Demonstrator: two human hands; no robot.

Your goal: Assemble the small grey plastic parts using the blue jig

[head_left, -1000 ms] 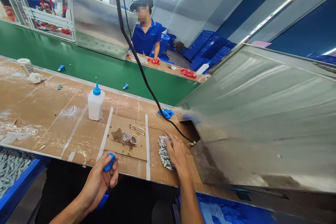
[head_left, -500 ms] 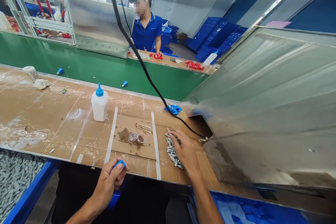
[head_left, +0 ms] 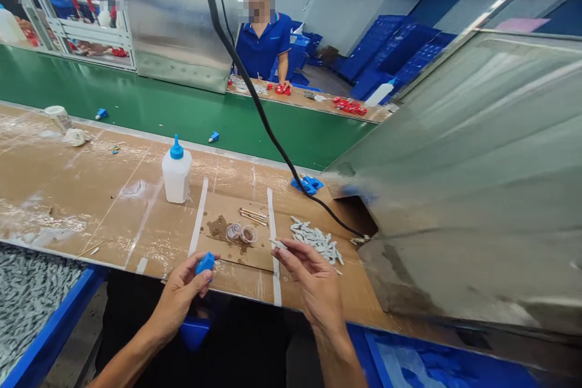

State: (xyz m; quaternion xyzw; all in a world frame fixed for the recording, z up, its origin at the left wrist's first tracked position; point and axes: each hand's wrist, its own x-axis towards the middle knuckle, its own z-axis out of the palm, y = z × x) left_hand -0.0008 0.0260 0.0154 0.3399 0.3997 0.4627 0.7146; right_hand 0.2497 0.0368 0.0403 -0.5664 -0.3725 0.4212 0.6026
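My left hand (head_left: 186, 285) pinches a small blue plastic part (head_left: 205, 263) above the table's front edge. Between thumb and fingers of my right hand (head_left: 313, 279) is a small grey plastic piece (head_left: 279, 244), held over the right strip of white tape. Just behind that hand lies a loose pile of similar grey pieces (head_left: 318, 237). Two small round clear dishes (head_left: 240, 232) stand side by side on a stained cardboard sheet (head_left: 218, 248), beyond and between my hands. Several cotton swabs (head_left: 253, 216) lie behind the dishes.
A white squeeze bottle (head_left: 176, 173) with a blue cap stands left of the cardboard. Blue parts (head_left: 307, 185) lie near the hanging black cable (head_left: 259, 103). A metal panel (head_left: 468, 194) bounds the right. Beyond the green belt (head_left: 182, 112), a person (head_left: 264, 42) handles red parts.
My right hand has come away from the grey pile, moving left with one grey piece in its fingers. My left hand has turned, showing more of the blue part. The view has shifted slightly.
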